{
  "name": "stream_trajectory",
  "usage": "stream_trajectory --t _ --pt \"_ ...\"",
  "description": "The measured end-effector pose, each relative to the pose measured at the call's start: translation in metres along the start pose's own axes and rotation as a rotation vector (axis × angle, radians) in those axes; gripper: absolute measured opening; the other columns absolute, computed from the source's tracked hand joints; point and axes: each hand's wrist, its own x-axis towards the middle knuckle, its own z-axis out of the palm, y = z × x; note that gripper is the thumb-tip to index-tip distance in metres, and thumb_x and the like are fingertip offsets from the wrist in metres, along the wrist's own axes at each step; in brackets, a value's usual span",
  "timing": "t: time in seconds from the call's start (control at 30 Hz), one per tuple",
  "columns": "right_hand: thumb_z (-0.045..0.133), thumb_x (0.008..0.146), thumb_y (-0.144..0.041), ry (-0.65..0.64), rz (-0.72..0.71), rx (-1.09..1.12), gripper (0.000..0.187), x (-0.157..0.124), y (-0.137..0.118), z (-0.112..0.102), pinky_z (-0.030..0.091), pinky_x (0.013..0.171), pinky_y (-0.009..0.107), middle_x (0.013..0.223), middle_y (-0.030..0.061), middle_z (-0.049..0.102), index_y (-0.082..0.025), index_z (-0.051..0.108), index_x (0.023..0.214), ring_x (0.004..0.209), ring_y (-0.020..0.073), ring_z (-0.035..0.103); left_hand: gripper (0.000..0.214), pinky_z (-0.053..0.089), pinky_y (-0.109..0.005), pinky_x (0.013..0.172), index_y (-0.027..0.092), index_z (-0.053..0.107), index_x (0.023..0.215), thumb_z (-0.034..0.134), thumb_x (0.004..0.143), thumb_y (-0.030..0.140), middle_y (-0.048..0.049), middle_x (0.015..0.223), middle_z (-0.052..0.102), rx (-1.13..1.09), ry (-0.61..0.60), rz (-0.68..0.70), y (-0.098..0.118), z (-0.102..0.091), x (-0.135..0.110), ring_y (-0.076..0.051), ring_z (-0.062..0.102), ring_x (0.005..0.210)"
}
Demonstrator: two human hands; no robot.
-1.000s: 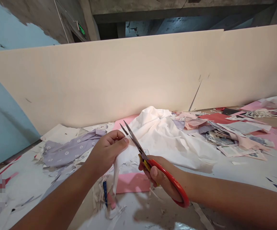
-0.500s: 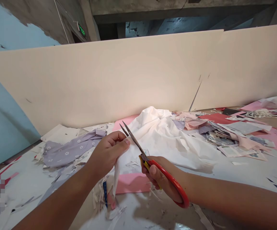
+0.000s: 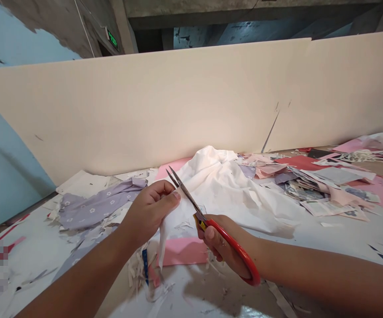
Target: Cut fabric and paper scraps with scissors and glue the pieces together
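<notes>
My left hand (image 3: 151, 210) is closed, with thumb and forefinger pinching the edge of a white cloth (image 3: 226, 192). A narrow strip of white material hangs down below that hand. In my right hand (image 3: 213, 240) are scissors (image 3: 236, 247) with red handles and a yellow part near the pivot. Their blades point up and to the left, narrowly apart, right beside my left fingertips. The cloth spreads in a crumpled heap beyond both hands. Under the hands lies a pink sheet (image 3: 186, 251), partly covered.
Lavender flowered cloth (image 3: 96, 205) lies at the left. A pile of paper and fabric scraps (image 3: 305, 187) covers the right side, with a red piece (image 3: 299, 164) behind it. A blue strip (image 3: 145, 267) sits among thin shreds. A tall cream board (image 3: 164, 110) stands at the back.
The scissor blades have come slightly closer together at my left fingertips. Both hands stay almost where they were, and the view has shifted a little.
</notes>
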Motion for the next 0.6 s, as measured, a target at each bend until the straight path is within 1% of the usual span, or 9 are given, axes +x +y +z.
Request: stream_trajectory --t 0.17,0.4,0.5,0.6 --pt "0.011 0.081 -0.067 0.002 0.029 -0.004 0.056 -0.0008 -0.0013 -0.0004 0.030 0.044 0.022 0.054 -0.0028 0.036 -0.019 0.034 0.066 0.048 0.0087 0.030 0.022 0.032 -0.016 0.042 0.018 0.049 0.065 0.057 0.073 0.037 0.0071 0.052 0.047 0.024 0.010 0.001 0.0007 0.0010 -0.0007 -0.005 0.039 0.045" --pt "0.011 0.080 -0.068 0.007 0.081 0.035 0.055 -0.0007 -0.0049 -0.0011 0.027 0.042 0.022 0.049 -0.0043 0.031 -0.019 0.028 0.061 0.044 0.0080 0.029 0.022 0.032 -0.016 0.042 0.018 0.050 0.065 0.058 0.073 0.037 0.0073 0.052 0.047 0.006 0.007 0.009 0.0001 0.0008 0.0000 -0.005 0.039 0.044" --pt "0.017 0.080 -0.068 0.027 0.105 0.070 0.053 -0.0017 -0.0051 -0.0006 0.026 0.040 0.021 0.050 -0.0051 0.029 -0.019 0.028 0.061 0.043 0.0073 0.030 0.023 0.031 -0.016 0.042 0.018 0.049 0.065 0.057 0.074 0.038 0.0072 0.052 0.047 0.026 0.013 0.011 0.0008 0.0005 0.0008 -0.005 0.039 0.044" --pt "0.023 0.079 -0.066 0.042 0.165 0.170 0.051 0.0000 -0.0046 -0.0002 0.029 0.040 0.021 0.048 -0.0059 0.031 -0.019 0.031 0.061 0.041 0.0071 0.034 0.023 0.030 -0.016 0.042 0.018 0.048 0.067 0.055 0.074 0.039 0.0075 0.051 0.045 0.083 0.027 0.014 0.0012 0.0012 0.0000 -0.005 0.038 0.044"
